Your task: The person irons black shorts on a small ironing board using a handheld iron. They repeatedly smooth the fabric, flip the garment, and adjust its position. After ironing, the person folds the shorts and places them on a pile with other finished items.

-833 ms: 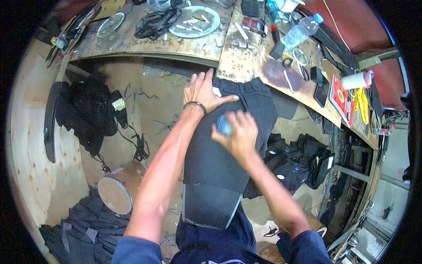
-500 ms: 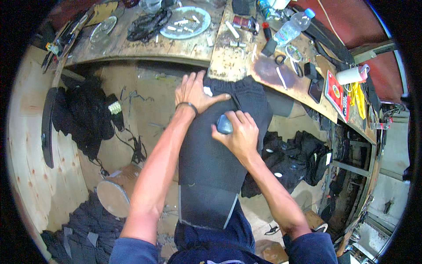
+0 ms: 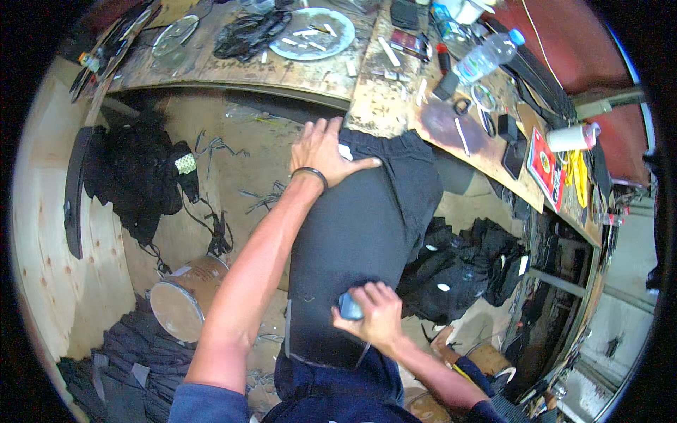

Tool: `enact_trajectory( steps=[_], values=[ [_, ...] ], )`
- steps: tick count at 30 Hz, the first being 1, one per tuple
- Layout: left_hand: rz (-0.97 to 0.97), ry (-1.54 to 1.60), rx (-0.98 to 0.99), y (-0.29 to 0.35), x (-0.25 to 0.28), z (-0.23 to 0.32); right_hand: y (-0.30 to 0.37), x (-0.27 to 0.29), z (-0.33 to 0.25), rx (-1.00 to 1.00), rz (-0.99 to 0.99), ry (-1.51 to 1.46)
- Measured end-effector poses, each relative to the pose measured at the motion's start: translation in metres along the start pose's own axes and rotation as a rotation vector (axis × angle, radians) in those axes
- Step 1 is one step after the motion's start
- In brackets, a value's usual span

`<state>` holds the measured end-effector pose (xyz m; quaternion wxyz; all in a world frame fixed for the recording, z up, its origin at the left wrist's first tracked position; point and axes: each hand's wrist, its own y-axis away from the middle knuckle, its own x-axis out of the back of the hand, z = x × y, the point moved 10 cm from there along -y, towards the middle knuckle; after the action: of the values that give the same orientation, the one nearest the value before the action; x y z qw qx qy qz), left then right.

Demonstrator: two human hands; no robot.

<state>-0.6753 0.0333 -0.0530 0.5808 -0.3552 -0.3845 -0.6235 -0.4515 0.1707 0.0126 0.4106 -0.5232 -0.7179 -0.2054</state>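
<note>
My right hand (image 3: 371,315), nearer me, wraps thumb and fingers snugly round blue block (image 3: 350,307), over lower part of black garment (image 3: 345,225). Garment's long axis runs away from me; most cloth lies beyond block, toward bench (image 3: 374,99). My left hand (image 3: 321,151), farther out, lies spread beside waistband (image 3: 395,144), clasping nothing visible. Off left, brown drum (image 3: 176,314), contents hidden. On bench, plate (image 3: 338,48) bearing white sticks (image 3: 307,33); clear bottle (image 3: 486,56), fill unclear.
</note>
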Motion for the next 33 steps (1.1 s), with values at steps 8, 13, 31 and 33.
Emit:
enact_trajectory(
  steps=[8,13,31,33],
  values=[
    [-0.062,0.048,0.020,0.002,-0.007,-0.006,-0.032,-0.023,-0.030,0.149,-0.017,0.044],
    [0.000,0.072,0.022,0.002,-0.002,-0.008,-0.052,-0.025,-0.026,0.077,0.026,0.154],
    [0.130,0.728,0.074,0.136,-0.046,-0.073,0.008,-0.010,0.184,-0.780,-0.090,-0.197],
    [-0.001,0.816,0.197,0.177,-0.079,-0.102,0.029,-0.005,0.163,-0.845,0.013,-0.260]
  ],
)
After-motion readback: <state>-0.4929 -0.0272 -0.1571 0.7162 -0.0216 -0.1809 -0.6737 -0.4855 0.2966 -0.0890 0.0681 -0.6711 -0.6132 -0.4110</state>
